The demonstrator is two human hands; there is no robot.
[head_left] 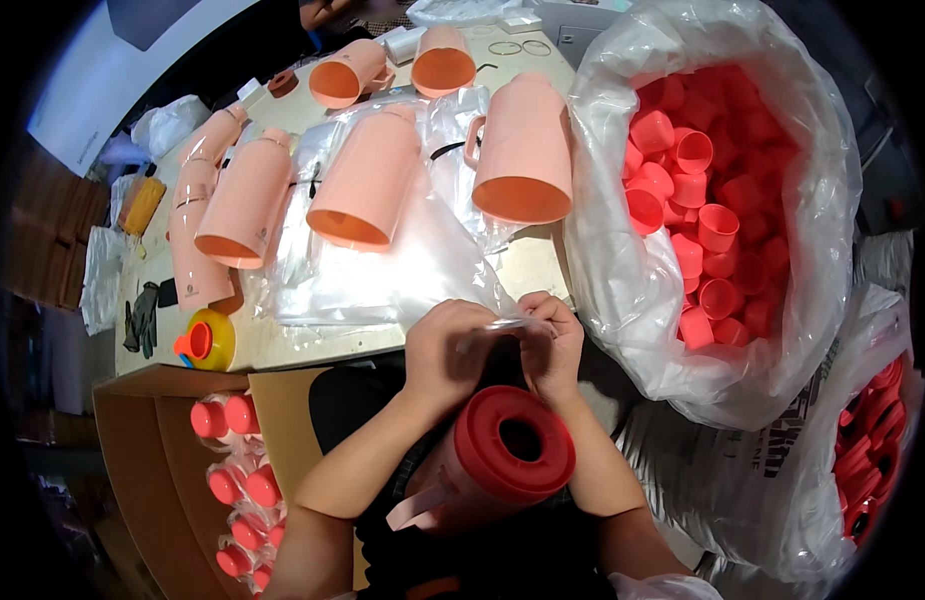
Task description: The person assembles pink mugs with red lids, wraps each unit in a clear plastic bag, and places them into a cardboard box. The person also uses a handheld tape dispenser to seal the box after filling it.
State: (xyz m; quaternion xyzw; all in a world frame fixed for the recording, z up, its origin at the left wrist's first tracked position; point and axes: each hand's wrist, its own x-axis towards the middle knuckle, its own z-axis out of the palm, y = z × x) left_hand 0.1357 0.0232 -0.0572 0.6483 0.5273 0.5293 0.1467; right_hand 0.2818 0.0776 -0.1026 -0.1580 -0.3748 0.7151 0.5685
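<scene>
A head-worn fisheye looks down — close above both hands (447, 348) (551, 350).

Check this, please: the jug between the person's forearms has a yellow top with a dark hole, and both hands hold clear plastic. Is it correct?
Not quite: in the head view, the jug has a red top, not a yellow one. The rest of your statement is right.
</scene>
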